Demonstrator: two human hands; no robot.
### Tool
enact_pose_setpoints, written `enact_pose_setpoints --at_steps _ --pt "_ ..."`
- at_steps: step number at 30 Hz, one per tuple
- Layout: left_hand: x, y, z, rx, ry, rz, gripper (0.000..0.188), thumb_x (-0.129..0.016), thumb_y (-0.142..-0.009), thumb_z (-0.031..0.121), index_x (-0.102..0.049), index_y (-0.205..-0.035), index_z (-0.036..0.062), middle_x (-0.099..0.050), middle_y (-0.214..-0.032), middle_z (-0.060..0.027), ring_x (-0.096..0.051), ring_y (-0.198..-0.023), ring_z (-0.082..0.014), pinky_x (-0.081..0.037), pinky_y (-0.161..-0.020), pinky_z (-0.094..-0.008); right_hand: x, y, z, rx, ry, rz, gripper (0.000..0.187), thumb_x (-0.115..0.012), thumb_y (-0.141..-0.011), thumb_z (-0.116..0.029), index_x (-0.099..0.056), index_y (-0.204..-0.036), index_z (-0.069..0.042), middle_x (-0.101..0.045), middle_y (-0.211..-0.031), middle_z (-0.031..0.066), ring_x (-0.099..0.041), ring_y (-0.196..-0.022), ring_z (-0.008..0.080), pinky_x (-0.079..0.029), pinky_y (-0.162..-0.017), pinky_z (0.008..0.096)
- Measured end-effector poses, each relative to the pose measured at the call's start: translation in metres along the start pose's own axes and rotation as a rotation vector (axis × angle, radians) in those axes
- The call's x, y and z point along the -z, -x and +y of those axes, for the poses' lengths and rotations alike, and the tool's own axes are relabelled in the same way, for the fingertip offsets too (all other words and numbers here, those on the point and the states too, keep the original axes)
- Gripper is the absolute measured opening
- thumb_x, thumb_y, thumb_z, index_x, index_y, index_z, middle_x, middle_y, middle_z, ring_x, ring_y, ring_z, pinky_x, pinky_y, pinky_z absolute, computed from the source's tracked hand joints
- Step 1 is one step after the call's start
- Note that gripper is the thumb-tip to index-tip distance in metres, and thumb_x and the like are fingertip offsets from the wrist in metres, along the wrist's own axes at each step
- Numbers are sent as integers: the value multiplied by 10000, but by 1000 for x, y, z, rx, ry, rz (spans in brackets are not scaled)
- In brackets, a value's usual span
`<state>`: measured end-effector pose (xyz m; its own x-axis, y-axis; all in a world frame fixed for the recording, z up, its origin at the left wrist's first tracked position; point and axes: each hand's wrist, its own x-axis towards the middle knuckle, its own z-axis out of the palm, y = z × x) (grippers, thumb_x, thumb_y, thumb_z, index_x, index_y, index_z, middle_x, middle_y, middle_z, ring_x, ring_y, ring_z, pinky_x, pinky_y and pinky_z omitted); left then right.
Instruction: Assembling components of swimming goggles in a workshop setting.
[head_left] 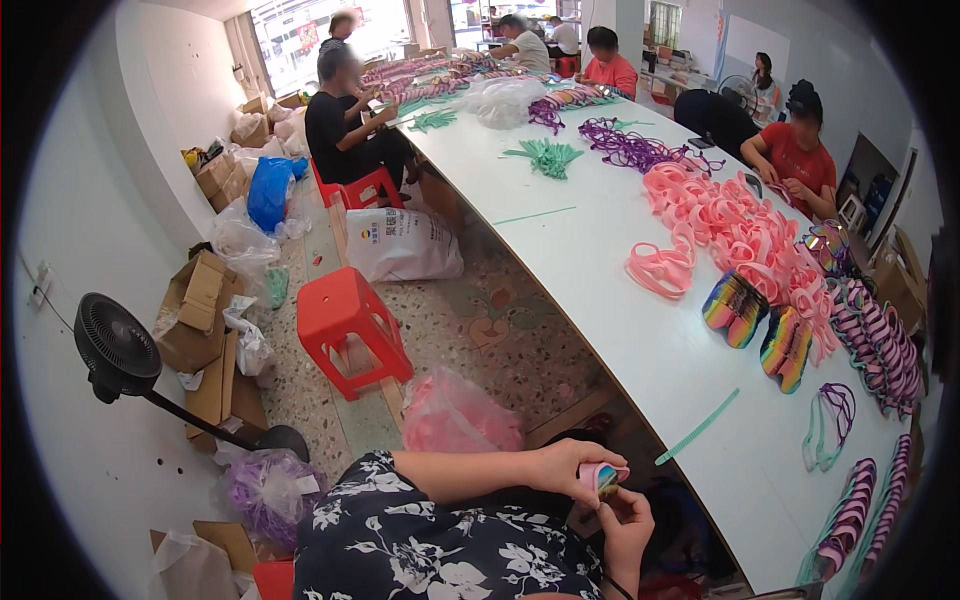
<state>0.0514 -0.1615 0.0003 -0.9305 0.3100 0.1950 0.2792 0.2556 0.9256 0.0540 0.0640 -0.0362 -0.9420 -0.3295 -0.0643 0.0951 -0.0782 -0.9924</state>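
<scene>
- So the piece being worked on is a small curved pink band with a shiny blue-green inner face (606, 478), held up off the surface, over the lap and near the edge of the long white counter (570, 260).
- Left hand (560, 468): fingers closed round the band from above, keeping it curled. Looks like the steadying hand to me.
- Right hand (627, 522): thumb and fingertips pinched together at the band's lower edge. Too small to tell exactly what bit they've got.
- My take on doing this well: let the left do the holding, and have the right make only small moves along the edge. Too hard a squeeze could crease that curve.
- I'd also keep fingertips off the shiny face, since it probably smudges easily.
- Tilting the open side up a bit would help, because the fingers hide most of the edge.
- Handy nearby: a flat mint-green fabric strip (698, 426) alone near the counter edge, and two rainbow mirrored lens-shaped pieces (735, 308) beside a big heap of pink straps (720, 220). Worth keeping elbows clear of that strip.
</scene>
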Motion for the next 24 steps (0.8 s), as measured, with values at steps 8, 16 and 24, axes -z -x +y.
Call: enact_pose_setpoints --at_steps 8,16,24 --pt "1 0 13 211 121 -93 631 -868 -697 244 -628 -1241 30 -673 -1170 -109 -650 -1087 -216 -510 -957 -325 9 -1 6 35 33 -24 350 -757 -763 85 -614 -1077 19 -596 -1068 78 -685 -964 192 -567 -852 308" --pt "0 -3 16 213 -12 -126 614 -866 -655 310 -649 -1165 45 -674 -1094 -125 -656 -1039 -270 -516 -914 -352 12 2 8 59 61 -30 351 -754 -755 97 -620 -1071 24 -579 -1084 73 -685 -963 194 -564 -863 308" --pt "0 -7 2 102 -70 -193 658 -876 -641 320 -644 -1194 48 -673 -1120 -138 -651 -1064 -289 -514 -934 -357 9 4 13 20 55 -19 354 -756 -754 96 -619 -1073 23 -578 -1082 80 -689 -957 193 -567 -861 306"
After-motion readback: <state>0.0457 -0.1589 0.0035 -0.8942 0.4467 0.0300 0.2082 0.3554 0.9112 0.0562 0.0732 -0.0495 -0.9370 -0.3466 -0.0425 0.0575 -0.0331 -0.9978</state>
